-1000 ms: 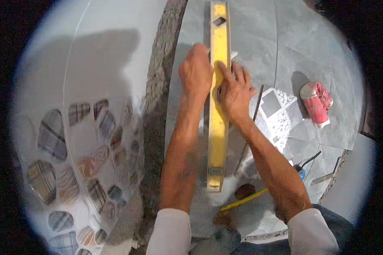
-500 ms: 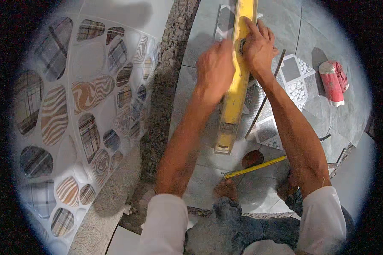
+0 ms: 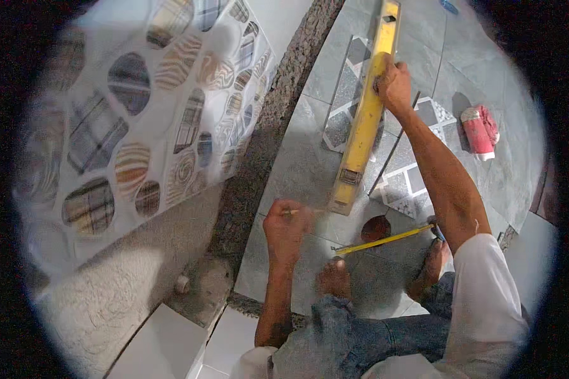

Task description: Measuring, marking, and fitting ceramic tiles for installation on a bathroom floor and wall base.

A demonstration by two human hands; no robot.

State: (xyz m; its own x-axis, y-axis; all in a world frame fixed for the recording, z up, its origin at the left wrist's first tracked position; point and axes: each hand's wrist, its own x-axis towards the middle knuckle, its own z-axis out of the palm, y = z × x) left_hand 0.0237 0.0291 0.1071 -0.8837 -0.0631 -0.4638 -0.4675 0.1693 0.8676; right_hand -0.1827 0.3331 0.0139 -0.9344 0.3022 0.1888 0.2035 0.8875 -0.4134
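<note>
A long yellow spirit level (image 3: 360,129) lies slanted over grey and white patterned tile pieces (image 3: 411,192). My right hand (image 3: 395,83) is closed round its far part. Beside the level's near end, my left hand (image 3: 284,228) is closed on a thin pale stick that looks like a pencil (image 3: 289,212); motion smears that hand slightly. A yellow tape measure blade (image 3: 385,240) stretches across the grey tiles in front of my bare feet. A thin dark rod (image 3: 395,146) rests on the patterned pieces, right of the level.
On the left stands a wall of pebble-patterned tiles (image 3: 189,120), with rough cement (image 3: 126,252) below. A crumbly strip (image 3: 269,132) edges the grey tile floor (image 3: 294,161). A red and white bag (image 3: 479,132) sits at the right. A brown round patch (image 3: 376,227) lies near the tape.
My left hand has left the level's middle and come down toward its near end, the thin stick now showing in it. My right hand still grips the level. The view has shifted.
</note>
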